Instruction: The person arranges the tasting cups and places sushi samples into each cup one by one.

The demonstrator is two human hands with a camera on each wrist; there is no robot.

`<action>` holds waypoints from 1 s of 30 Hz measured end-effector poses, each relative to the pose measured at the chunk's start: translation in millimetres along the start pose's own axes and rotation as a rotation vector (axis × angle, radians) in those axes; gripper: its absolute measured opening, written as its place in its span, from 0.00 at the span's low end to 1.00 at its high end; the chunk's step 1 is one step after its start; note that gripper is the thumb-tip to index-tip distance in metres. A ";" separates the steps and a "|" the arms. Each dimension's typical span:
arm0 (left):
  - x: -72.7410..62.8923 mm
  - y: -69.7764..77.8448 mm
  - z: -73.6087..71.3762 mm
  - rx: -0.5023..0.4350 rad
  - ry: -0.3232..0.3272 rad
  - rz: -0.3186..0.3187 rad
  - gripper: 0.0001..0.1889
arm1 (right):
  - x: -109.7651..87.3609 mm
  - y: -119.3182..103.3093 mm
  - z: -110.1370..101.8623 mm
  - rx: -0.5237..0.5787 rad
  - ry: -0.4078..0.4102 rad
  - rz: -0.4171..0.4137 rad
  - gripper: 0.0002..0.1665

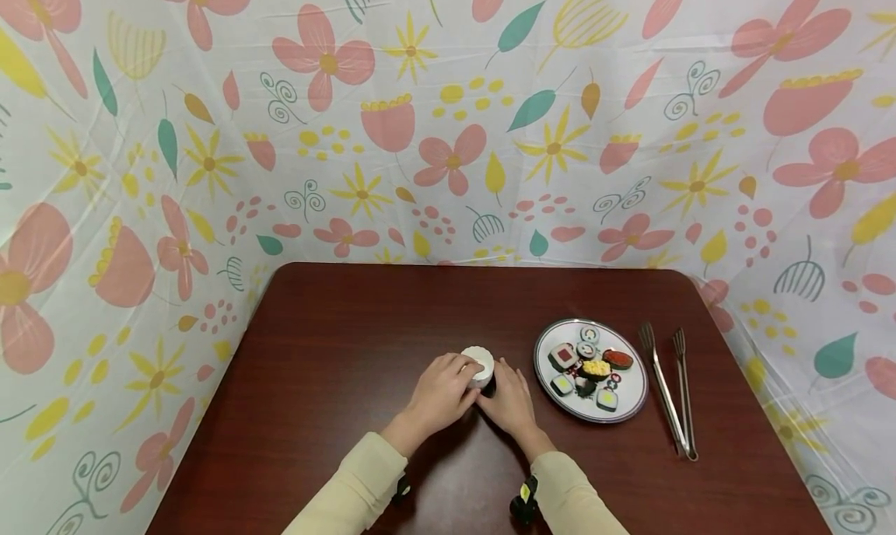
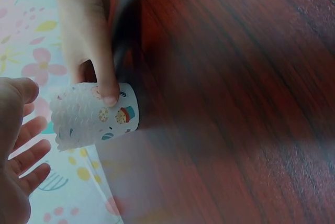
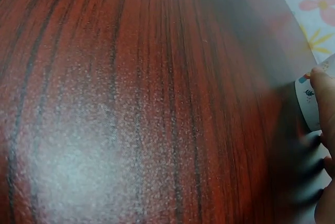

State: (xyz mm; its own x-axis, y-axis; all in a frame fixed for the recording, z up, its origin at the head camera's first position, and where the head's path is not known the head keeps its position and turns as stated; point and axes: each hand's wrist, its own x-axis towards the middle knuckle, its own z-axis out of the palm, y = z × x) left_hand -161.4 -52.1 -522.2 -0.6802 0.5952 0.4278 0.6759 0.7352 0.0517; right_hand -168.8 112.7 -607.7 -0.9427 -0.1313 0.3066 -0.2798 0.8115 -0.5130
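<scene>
A stack of white paper baking cups (image 1: 479, 361) with scalloped rims and small printed cupcakes (image 2: 124, 114) stands near the middle of the table. My right hand (image 1: 511, 399) grips it from the right, its thumb (image 2: 106, 80) laid along the printed side in the left wrist view. At the stack's rim in the head view is my left hand (image 1: 441, 391), its fingertips over the opening. Seen from the left wrist, the fingers of that hand (image 2: 18, 150) are loosely bent beside the rims. Only part of the stack (image 3: 308, 101) shows at the right wrist view's edge.
To the right is a round white plate (image 1: 549, 383) with a dark rim, bearing several sushi pieces. Metal tongs (image 1: 668, 395) lie beyond it, their tips pointing away. Flower-printed cloth (image 1: 448, 115) hangs behind and at the sides of the dark wooden table (image 1: 336, 325).
</scene>
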 end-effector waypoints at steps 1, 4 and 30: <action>0.2 0.3 1.1 0.009 0.003 -0.003 0.17 | -0.1 0.1 0.3 -0.003 0.006 -0.002 0.37; 1.3 1.4 3.4 0.034 0.013 -0.009 0.17 | -0.3 0.5 1.0 -0.007 0.024 -0.009 0.37; 8.2 3.2 15.5 0.180 0.105 0.044 0.06 | -1.1 1.7 1.3 0.021 0.024 0.004 0.35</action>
State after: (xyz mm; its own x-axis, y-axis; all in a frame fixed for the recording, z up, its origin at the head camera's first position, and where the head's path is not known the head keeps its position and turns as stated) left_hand -169.3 -39.9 -532.5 -0.6112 0.5982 0.5183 0.6365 0.7607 -0.1273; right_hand -168.4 113.5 -609.9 -0.9394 -0.1140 0.3234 -0.2799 0.7997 -0.5312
